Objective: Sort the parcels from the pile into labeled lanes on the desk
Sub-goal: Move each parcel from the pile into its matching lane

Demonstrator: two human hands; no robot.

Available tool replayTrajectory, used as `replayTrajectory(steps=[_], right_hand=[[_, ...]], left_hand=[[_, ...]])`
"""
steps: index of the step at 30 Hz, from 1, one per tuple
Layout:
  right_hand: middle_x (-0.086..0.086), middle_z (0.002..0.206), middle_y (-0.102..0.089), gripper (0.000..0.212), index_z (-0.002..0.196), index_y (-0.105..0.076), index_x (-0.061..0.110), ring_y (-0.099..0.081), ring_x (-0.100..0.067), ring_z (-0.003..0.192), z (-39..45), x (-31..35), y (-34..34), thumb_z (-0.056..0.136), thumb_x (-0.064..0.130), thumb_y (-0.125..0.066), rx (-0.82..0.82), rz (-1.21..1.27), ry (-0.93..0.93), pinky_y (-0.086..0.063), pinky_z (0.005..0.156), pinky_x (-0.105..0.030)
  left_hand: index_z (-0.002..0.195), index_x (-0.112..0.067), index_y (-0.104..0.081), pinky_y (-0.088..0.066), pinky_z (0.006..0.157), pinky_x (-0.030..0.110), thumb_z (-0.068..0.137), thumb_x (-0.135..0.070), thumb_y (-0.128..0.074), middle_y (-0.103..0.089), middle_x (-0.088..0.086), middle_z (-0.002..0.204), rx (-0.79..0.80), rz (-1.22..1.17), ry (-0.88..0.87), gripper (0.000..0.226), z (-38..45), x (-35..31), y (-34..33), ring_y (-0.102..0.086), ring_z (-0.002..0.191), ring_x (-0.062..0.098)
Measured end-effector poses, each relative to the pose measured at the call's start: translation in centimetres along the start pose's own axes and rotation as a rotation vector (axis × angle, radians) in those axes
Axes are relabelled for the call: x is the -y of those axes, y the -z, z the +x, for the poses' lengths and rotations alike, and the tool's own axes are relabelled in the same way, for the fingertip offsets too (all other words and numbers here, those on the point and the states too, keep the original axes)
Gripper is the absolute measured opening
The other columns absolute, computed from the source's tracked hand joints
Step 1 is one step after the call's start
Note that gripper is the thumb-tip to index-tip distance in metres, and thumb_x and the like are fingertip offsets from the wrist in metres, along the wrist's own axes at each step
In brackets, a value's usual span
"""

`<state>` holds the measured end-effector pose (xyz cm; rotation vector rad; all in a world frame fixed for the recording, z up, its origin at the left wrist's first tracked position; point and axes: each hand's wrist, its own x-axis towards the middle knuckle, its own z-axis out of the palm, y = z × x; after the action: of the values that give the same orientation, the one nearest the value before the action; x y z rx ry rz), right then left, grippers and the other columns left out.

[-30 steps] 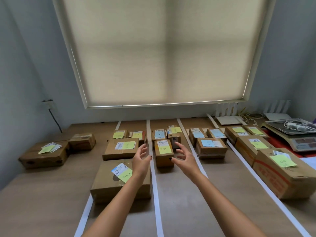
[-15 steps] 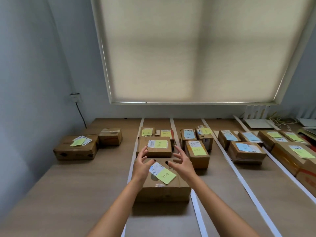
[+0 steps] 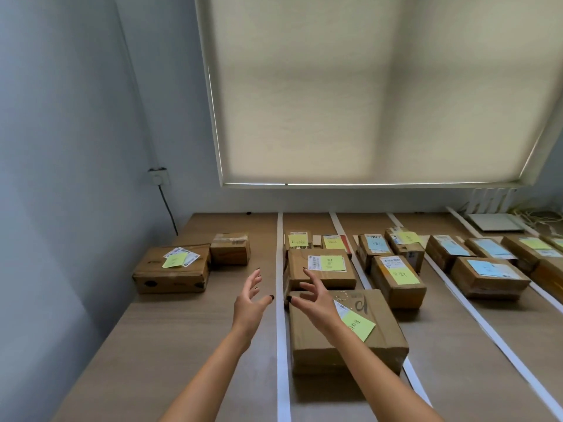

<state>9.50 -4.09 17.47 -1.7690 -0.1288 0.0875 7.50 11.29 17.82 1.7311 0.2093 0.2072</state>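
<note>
Nothing's held yet: left hand (image 3: 250, 300) and right hand (image 3: 313, 300) are spread wide. The big unsorted parcel (image 3: 172, 269) should probably be gripped on both sides.

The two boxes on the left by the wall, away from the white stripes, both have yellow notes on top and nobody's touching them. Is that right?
Not quite. Only the bigger box has a yellow note on top; the smaller box beside it has none. The rest holds: both sit by the wall, left of the stripes, and neither the left hand nor the right hand touches them. The head view shows it.
</note>
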Motion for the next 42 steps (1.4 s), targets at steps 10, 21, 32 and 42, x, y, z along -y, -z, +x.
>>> replayTrajectory(steps=[10, 21, 32, 42], right_hand=[[-0.010, 0.136, -0.046, 0.078, 0.143, -0.030, 0.028, -0.050, -0.022, 0.117, 5.2, 0.7, -3.5, 0.079, 0.025, -0.074, 0.033, -0.026, 0.006, -0.046, 0.078, -0.016], [-0.010, 0.138, -0.042, 0.074, 0.144, -0.029, 0.025, -0.048, -0.023, 0.120, 13.5, 1.2, -18.1, 0.082, 0.021, -0.070, 0.140, -0.011, -0.080, -0.050, 0.090, -0.031], [-0.009, 0.141, -0.041, 0.072, 0.145, -0.029, 0.023, -0.045, -0.020, 0.117, 23.4, -3.2, -30.1, 0.084, 0.019, -0.068, 0.146, -0.033, -0.271, -0.045, 0.091, -0.031], [-0.004, 0.149, -0.035, 0.067, 0.148, -0.021, 0.020, -0.042, -0.022, 0.128, 30.5, -8.1, -35.4, 0.092, 0.021, -0.058, 0.068, -0.037, -0.405, -0.040, 0.097, -0.028]], left_hand=[[0.140, -0.027, -0.037, -0.036, 0.105, 0.040, 0.088, -0.005, -0.057, -0.042, 0.002, 0.142, -0.018, 0.007, -0.013, 0.060, 4.4, 0.0, 4.2, -0.039, 0.131, 0.021], [0.139, -0.028, -0.039, -0.039, 0.098, 0.032, 0.087, -0.001, -0.058, -0.046, 0.002, 0.139, -0.065, 0.020, 0.094, 0.061, 15.1, 6.3, 17.2, -0.043, 0.124, 0.018], [0.133, -0.033, -0.044, -0.036, 0.100, 0.030, 0.083, -0.001, -0.059, -0.048, -0.003, 0.132, -0.134, 0.113, 0.200, 0.061, 27.2, 15.7, 30.0, -0.043, 0.125, 0.017], [0.144, -0.023, -0.032, -0.030, 0.111, 0.043, 0.089, -0.017, -0.061, -0.032, 0.003, 0.150, -0.276, 0.195, 0.297, 0.063, 33.8, 22.7, 35.8, -0.031, 0.137, 0.024]])
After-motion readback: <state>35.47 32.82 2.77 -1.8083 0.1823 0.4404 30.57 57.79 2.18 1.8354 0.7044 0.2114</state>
